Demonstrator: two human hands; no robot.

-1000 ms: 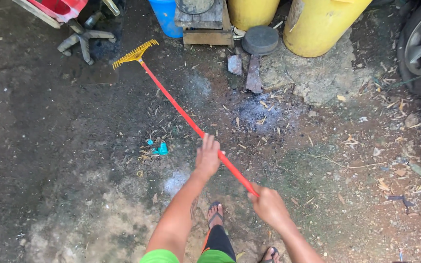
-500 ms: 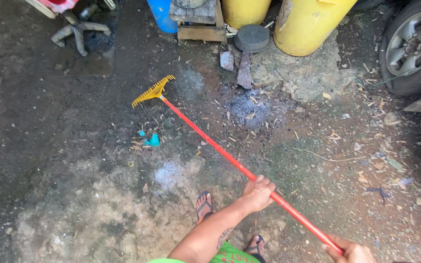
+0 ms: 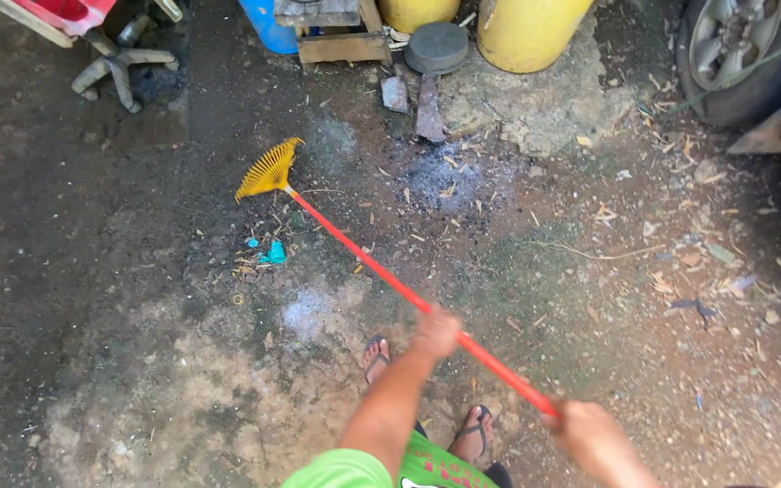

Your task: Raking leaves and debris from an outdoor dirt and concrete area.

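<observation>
Gripping rake handle (image 3: 381, 269) — left hand (image 3: 436, 333), right hand (image 3: 589, 432) both clenched; yellow head (image 3: 267, 172) drawn nearer blue scrap (image 3: 275, 254)

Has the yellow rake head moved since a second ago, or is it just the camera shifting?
Yes. The rake head has been pulled back toward the person: it was up near the chair base and now lies just above the teal scrap.

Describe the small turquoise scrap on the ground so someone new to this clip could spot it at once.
Start at the yellow rake head left of centre on the dirt ground. Just below it, left of the red handle, lies the turquoise scrap. It is the only bright blue-green piece among brown twigs and leaves.
</observation>
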